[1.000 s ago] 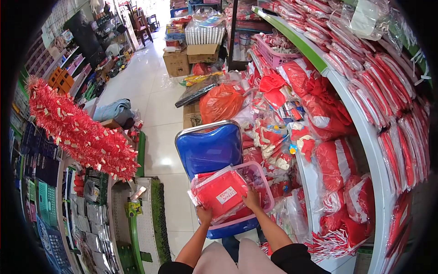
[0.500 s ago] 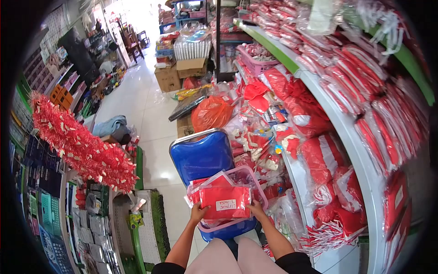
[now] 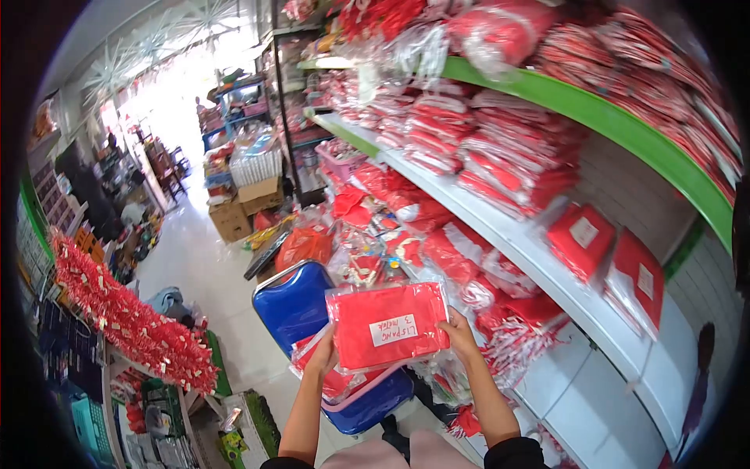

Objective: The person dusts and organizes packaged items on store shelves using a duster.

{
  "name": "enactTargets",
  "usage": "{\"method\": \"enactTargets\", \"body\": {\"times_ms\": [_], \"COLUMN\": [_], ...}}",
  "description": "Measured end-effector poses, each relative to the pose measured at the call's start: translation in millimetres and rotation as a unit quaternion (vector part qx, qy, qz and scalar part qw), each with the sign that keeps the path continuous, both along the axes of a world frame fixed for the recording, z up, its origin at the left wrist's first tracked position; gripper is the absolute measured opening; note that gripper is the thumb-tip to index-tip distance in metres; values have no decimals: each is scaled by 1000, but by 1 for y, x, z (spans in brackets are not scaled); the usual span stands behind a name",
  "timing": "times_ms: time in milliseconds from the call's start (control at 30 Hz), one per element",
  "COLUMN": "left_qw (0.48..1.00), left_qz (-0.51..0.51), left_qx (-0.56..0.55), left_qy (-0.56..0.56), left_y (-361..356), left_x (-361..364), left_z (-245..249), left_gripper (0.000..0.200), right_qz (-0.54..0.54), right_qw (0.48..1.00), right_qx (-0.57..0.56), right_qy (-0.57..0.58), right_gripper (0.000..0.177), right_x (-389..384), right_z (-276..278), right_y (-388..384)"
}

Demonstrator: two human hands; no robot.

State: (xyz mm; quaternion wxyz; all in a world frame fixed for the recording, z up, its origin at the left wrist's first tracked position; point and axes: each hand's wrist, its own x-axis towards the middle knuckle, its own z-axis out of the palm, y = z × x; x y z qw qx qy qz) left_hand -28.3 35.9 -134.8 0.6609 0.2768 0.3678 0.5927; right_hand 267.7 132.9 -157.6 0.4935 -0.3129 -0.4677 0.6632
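Between my two hands is a flat red cloth packet [image 3: 359, 328] in clear plastic, with a handwritten white label reading "LISPANG 3 meter". My left hand [image 3: 322, 356] grips its left edge. At the lower right edge, my right hand [image 3: 459, 334] pinches it with the thumb on top. Below the packet, a pink basket [image 3: 363, 397] holds more red packets and is partly hidden. That basket rests on a blue chair [image 3: 291, 303] with a shiny padded back and seat.
On my right, a white shelf [image 3: 500, 211] carries stacked red-and-white packets and two labelled red packets [image 3: 582, 241]. Red bagged goods [image 3: 449, 254] are piled below it. Red tinsel [image 3: 133, 313] hangs at left; cardboard boxes [image 3: 229, 221] stand farther down the tiled aisle.
My hands have lifted the labelled packet up from the basket, clear of the other packets. The view has turned right and up, showing more of the shelves.
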Motion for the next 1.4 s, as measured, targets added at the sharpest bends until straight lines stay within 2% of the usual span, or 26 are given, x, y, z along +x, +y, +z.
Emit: {"method": "enactTargets", "body": {"times_ms": [67,100,200,233,333,400,467,533,567,667,700,733,800,867,933,967,1000,1033,1067,1133,1200,1233,1267,1333,1367,1400], "left_qw": [990,997,959,926,915,929,918,890,895,893,892,888,867,844,821,808,795,783,773,805,827,831,832,836,850,841], "left_qz": [-25,23,-91,-140,-155,-164,-190,-239,-246,-255,-252,-263,-317,-370,-418,-443,-467,-488,-505,-493,-491,-494,-501,-509,-500,-515], "left_qx": [41,41,150,113,123,203,220,165,149,183,168,164,161,157,149,144,139,135,130,120,118,123,112,92,64,49], "left_qy": [-136,-67,-224,-332,-351,-264,-268,-352,-341,-322,-334,-341,-347,-356,-359,-360,-362,-362,-362,-309,-247,-225,-211,-184,-156,-158], "left_y": [-10,-17,-11,-11,-12,-18,-22,-25,-34,-47,-51,-53,-58,-62,-70,-73,-75,-79,-82,-95,-104,-118,-120,-119,-118,-114], "left_x": [24,41,73,94,156,199,235,269,284,324,339,353,382,413,446,463,480,496,513,544,572,580,591,614,622,630], "left_z": [30,54,48,66,99,119,128,135,146,162,166,167,173,181,187,191,195,199,204,214,220,228,226,221,219,216], "left_gripper": [63,65,54,53,51,52,53,57,55,52,50,50,50,50,50,50,50,50,50,52,54,57,57,58,57,57], "right_qz": [-23,-37,-77,-93,-138,-173,-216,-234,-218,-240,-297,-229,-84,-164,-270,-419,-551,-658,-732,-694,-645,-607,-592,-568,-589,-608], "right_qw": [998,995,977,969,948,935,918,899,898,927,938,970,989,974,932,860,761,610,431,213,228,246,250,354,365,375], "right_qx": [-11,-29,-62,-47,-18,-8,13,23,32,33,-20,3,37,28,44,108,169,151,126,29,-80,-128,-133,-178,-144,-111], "right_qy": [59,93,188,224,285,309,333,370,380,287,177,81,-115,-157,-238,-270,-298,-415,-513,-687,-725,-744,-754,-721,-707,-691], "right_gripper": [43,42,45,46,51,54,50,50,49,50,39,34,29,24,23,20,18,16,18,32,43,57,56,51,48,45], "right_x": [20,29,54,59,84,100,107,112,118,134,141,158,198,218,257,279,302,321,341,383,426,444,454,454,459,463], "right_z": [24,35,67,90,116,133,153,173,173,182,182,185,196,213,228,229,230,244,259,266,243,230,222,229,226,218], "right_y": [-31,-48,-99,-121,-164,-189,-214,-238,-245,-278,-289,-301,-330,-365,-403,-412,-417,-421,-424,-428,-425,-423,-424,-434,-441,-454]}}
